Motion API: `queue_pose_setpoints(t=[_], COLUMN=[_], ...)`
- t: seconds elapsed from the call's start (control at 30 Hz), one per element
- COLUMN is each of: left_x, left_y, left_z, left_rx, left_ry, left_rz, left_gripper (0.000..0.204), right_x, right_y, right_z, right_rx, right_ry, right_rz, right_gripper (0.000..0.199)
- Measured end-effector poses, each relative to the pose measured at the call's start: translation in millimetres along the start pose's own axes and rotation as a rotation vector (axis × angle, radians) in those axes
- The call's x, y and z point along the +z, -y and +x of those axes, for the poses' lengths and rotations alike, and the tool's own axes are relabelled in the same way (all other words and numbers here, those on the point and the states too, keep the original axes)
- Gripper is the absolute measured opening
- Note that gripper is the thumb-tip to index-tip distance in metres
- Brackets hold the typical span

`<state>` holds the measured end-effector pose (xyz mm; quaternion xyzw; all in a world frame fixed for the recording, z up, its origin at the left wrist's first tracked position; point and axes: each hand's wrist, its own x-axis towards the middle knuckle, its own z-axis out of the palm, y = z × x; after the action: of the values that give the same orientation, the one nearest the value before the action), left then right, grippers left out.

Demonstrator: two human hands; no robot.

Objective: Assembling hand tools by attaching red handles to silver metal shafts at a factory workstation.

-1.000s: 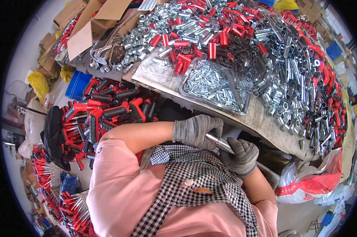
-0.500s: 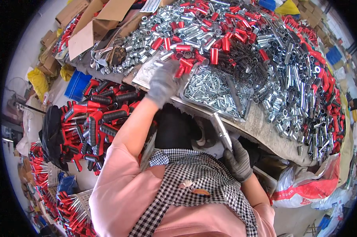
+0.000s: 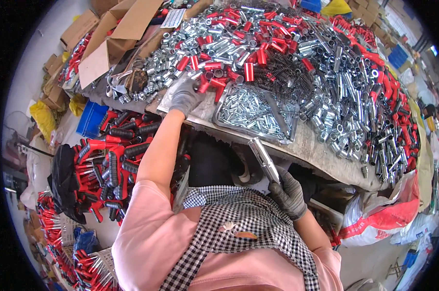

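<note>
The left hand (image 3: pixel 184 99) is on the table by the front of the big pile, and its fingers are bent a bit. Just past its fingertips is a short silver sleeve (image 3: pixel 195 75), and just to the right of those fingers is a bunch of short red tubes. The closest tube that shows well, a red tube (image 3: pixel 220 91), has its long side running almost straight toward the person, with a small lean. The left hand is much nearer to these parts than the right hand (image 3: pixel 288 195), which is well apart from them, lower down and to the right. I cannot tell if the left fingers touch or hold one of them, because the fingertips are mixed in with the parts. The right fingers are closed around the low end of a long shiny silver tube (image 3: pixel 263 157). Most of the silver tube sticks out past the right fingers, tipped up and to the left, with its far end in front of the table edge. Between the two hands, farther out than the right fingers, is a clear tray (image 3: pixel 277 139) full of little silver pins (image 3: pixel 246 107).
</note>
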<state>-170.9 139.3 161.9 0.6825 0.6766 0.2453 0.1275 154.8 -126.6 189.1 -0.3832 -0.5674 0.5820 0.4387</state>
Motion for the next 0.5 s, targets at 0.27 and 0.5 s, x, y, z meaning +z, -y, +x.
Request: queue_pose_setpoints(t=[0.27,0.5], left_x=[-32.7,-42.3], left_y=[-47.5,-106.0], left_z=[-43.4,-96.0], left_rx=[0.454,0.185], left_ry=[0.212,0.776], left_rz=[-0.578,-1.017], left_gripper=[0.043,0.048], right_x=[-2.7,-14.2], right_y=[0.2,-9.9], right_z=[5.7,-9.4], right_rx=[0.156,0.16], right_ry=[-0.084,0.006], right_rz=[0.262,0.201], right_gripper=[0.068,0.063])
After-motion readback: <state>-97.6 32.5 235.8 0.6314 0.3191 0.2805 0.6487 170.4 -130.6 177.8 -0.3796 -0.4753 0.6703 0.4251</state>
